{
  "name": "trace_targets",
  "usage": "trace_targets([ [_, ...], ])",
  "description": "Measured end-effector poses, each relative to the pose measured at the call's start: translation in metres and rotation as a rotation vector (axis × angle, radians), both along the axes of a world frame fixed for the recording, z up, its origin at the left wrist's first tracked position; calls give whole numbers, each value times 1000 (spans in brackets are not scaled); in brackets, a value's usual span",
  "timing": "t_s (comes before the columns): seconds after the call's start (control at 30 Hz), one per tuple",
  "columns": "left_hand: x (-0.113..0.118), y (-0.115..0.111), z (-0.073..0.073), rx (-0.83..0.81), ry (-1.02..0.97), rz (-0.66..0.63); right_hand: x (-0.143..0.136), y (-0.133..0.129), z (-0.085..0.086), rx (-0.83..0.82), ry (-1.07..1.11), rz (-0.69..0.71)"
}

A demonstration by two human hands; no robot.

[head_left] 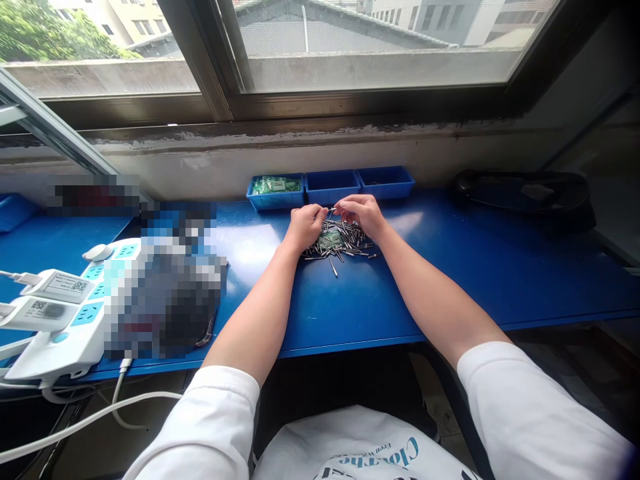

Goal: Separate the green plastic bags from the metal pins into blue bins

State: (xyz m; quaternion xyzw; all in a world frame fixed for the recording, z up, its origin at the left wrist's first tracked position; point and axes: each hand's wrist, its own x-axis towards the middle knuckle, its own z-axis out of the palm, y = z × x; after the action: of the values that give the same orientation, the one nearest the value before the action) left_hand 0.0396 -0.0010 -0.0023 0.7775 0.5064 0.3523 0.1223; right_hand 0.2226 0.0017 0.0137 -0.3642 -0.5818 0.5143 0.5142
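Note:
Both hands are raised just above a pile of slim metal pieces (353,237) on the blue table. My left hand (306,227) is closed, thumb and fingers pinched on a small metal piece (331,211). Close beside it on the right, my right hand (361,212) pinches with its fingertips at the same spot, but what it holds is too small to name. Green circuit boards (330,239) lie among the metal pieces, between the hands. One single metal piece (333,268) lies apart at the front of the pile.
Behind the hands stand three joined blue bins: the left one (277,201) holds green boards, then a middle one (330,195) and a right one (386,191). A white power strip (85,333) and blurred items are at the left. A black bag (525,193) lies at the right.

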Motion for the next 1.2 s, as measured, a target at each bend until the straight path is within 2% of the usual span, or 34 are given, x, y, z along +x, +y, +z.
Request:
trace_targets([
  [0.1,0,-1,1,37,-12,10,1,4,-2,44,-37,-77],
  [0.2,-1,0,1,90,-39,89,5,11,-7,163,-128,-277],
  [0.37,-5,4,-2,26,-8,216,21,20,-13,365,-540,-711],
  [0.5,-6,6,-5,-45,58,227,31,24,-14,321,-778,-838],
  [0.77,-6,6,-7,-98,139,196,32,30,-24,166,-976,-793],
  [0.9,-6,4,-6,-115,168,187,26,25,-24,277,-936,-752],
  [1.03,-4,3,-6,-110,189,189,17,15,-17,424,-938,-590],
  [1.2,-3,1,-3,-118,210,193,-1,2,-17,416,-1013,-359],
])
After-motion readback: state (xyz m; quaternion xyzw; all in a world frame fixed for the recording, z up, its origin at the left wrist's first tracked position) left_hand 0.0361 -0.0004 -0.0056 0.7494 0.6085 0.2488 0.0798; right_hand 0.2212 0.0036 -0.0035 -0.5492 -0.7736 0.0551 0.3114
